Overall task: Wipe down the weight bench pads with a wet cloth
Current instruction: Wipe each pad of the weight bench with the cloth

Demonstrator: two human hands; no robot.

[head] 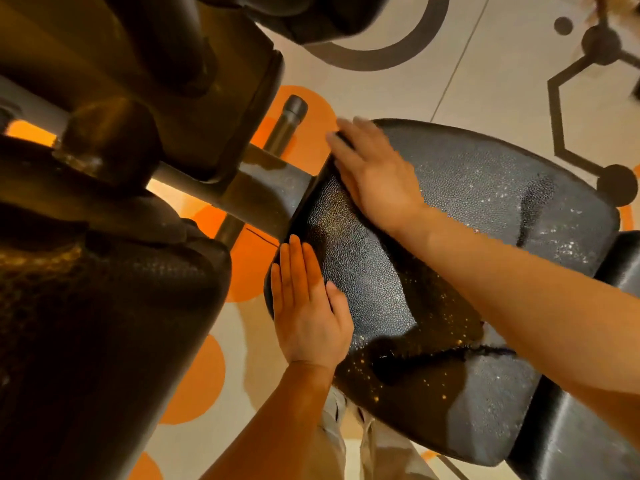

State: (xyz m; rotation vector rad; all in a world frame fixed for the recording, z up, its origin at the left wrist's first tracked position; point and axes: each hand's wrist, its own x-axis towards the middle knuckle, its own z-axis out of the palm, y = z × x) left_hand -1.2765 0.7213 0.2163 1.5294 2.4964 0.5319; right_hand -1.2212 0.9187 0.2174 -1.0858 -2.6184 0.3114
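**A:** so how far along is this wipe-down? Nearest the camera, the left hand [308, 317] lies flat on the near edge of the seat pad [450, 271], fingers straight and together, holding nothing.

**B:** yeah, and the right hand [374, 174] is the same deal further up, fingers stretched out flat over the pad's far corner. Slightly blurred, though. No cloth in sight, can't tell if one's hidden under that palm.

**A:** the pad between and behind the fingers glistens with droplets, so I'd guess it's already wet. There's a tear [485, 349] back toward the wrists too.

**B:** beyond the fingertips there's the metal frame [256, 192], then another pad [114, 323] off left that looks untouched. I'd call it partway, at best.
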